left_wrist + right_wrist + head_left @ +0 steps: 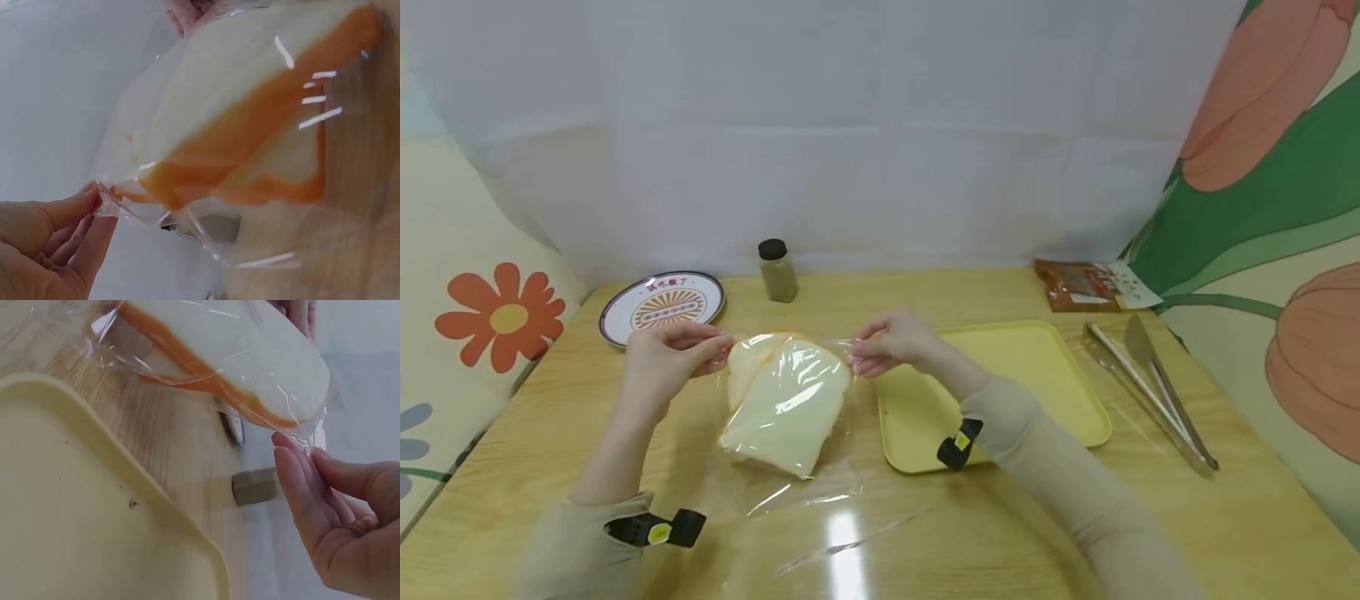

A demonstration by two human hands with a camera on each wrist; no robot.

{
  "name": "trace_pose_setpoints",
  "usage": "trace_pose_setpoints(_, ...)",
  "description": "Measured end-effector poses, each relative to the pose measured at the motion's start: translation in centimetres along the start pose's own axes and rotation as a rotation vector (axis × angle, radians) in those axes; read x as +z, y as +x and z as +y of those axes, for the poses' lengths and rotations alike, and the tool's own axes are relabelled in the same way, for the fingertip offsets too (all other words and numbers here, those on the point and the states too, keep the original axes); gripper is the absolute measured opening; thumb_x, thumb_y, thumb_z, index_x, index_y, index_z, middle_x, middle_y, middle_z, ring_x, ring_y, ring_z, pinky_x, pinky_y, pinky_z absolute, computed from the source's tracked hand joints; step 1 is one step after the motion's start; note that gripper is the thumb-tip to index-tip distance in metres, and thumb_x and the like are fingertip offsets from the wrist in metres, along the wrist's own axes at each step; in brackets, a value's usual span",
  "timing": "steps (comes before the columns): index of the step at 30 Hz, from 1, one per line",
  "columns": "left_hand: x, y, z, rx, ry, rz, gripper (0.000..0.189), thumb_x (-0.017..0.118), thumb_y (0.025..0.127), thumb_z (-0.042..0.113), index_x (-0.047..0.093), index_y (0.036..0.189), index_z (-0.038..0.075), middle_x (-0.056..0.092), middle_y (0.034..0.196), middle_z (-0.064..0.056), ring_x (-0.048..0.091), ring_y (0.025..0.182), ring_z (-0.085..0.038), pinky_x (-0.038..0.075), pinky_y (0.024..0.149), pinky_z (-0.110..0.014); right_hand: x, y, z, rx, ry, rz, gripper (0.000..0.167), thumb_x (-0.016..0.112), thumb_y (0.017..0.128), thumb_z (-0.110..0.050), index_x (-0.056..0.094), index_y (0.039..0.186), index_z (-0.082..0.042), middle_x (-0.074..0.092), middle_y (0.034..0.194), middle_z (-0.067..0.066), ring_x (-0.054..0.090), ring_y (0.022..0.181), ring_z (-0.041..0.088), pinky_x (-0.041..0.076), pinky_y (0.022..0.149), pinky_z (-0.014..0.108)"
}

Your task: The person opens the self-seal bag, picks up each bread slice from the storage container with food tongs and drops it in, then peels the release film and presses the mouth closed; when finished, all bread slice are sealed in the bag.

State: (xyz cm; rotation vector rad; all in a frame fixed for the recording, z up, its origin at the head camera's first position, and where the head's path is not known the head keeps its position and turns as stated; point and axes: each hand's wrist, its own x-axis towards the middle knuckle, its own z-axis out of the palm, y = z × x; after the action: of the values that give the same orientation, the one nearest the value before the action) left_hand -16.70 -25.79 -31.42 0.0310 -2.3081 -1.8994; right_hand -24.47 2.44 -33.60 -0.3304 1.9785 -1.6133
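Slices of white bread with orange-brown crusts lie inside a clear plastic bag, held up over the wooden table. My left hand pinches one upper corner of the bag between thumb and fingers, plainly seen in the left wrist view. At the opposite corner my right hand pinches the film with thumb and fingertips, as the right wrist view shows. The bread slants within the bag, one slice overlapping another. A yellow tray lies beneath and beside my right forearm.
At the back left are a patterned plate and a black-capped spice jar. Metal tongs rest right of the tray, with a brown food packet behind them. A thin clear strip lies near the table's front.
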Motion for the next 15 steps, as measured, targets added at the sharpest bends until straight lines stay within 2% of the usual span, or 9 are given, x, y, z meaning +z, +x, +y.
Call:
trace_pose_setpoints(2, -0.5, 0.7, -0.9, -0.026, 0.089, -0.011, 0.003, 0.068, 0.085, 0.006, 0.068, 0.087, 0.008, 0.068, 0.069, 0.018, 0.066, 0.063, 0.001, 0.057, 0.061, -0.018, 0.5, 0.9, 0.3, 0.006, -0.016, 0.009, 0.028, 0.060, 0.090, 0.000, 0.055, 0.114, 0.013, 0.068, 0.098, 0.028, 0.066, 0.059, 0.012, 0.059, 0.074, 0.037)
trace_pose_setpoints(4, -0.5, 1.6, -1.7, -0.029, 0.175, -0.037, 0.013, 0.066, 0.087, 0.008, 0.065, 0.096, -0.002, 0.066, 0.069, 0.020, 0.065, 0.064, 0.002, 0.057, 0.062, -0.017, 0.7, 1.7, 0.4, 0.015, -0.040, 0.028, 0.026, 0.059, 0.090, 0.000, 0.055, 0.112, 0.013, 0.066, 0.102, 0.030, 0.065, 0.057, 0.011, 0.059, 0.075, 0.038)
trace_pose_setpoints(7, 0.1, 3.0, -2.7, -0.035, 0.254, -0.081, 0.031, 0.065, 0.089, 0.010, 0.057, 0.106, -0.014, 0.064, 0.068, 0.018, 0.063, 0.063, 0.004, 0.057, 0.062, -0.016, 0.4, 2.4, 0.8, 0.035, -0.068, 0.070, 0.023, 0.057, 0.091, 0.002, 0.055, 0.110, 0.014, 0.064, 0.104, 0.032, 0.063, 0.053, 0.010, 0.059, 0.075, 0.038)
trace_pose_setpoints(10, 0.8, 4.0, -3.6, -0.039, 0.325, -0.109, 0.033, 0.065, 0.089, 0.010, 0.057, 0.106, -0.016, 0.063, 0.067, 0.013, 0.061, 0.060, 0.003, 0.056, 0.060, -0.016, 0.0, 2.6, 1.2, 0.057, -0.105, 0.101, 0.023, 0.056, 0.091, 0.002, 0.057, 0.110, 0.015, 0.064, 0.103, 0.032, 0.064, 0.055, 0.013, 0.059, 0.075, 0.037)
trace_pose_setpoints(12, 1.0, 4.3, -4.2, -0.053, 0.371, -0.121, 0.031, 0.065, 0.088, 0.008, 0.058, 0.104, -0.016, 0.063, 0.066, 0.008, 0.060, 0.057, 0.003, 0.056, 0.058, -0.016, 0.0, 2.7, 1.7, 0.070, -0.118, 0.107, 0.023, 0.055, 0.091, 0.003, 0.058, 0.110, 0.015, 0.065, 0.102, 0.032, 0.069, 0.063, 0.020, 0.058, 0.076, 0.038)
trace_pose_setpoints(15, 1.2, 4.3, -4.9, -0.067, 0.432, -0.150, 0.028, 0.064, 0.087, 0.004, 0.059, 0.104, -0.018, 0.068, 0.069, -0.006, 0.059, 0.056, 0.001, 0.055, 0.056, -0.016, -0.1, 3.1, 2.8, 0.081, -0.110, 0.101, 0.020, 0.057, 0.090, 0.004, 0.060, 0.107, 0.014, 0.067, 0.098, 0.031, 0.072, 0.075, 0.028, 0.059, 0.076, 0.038)
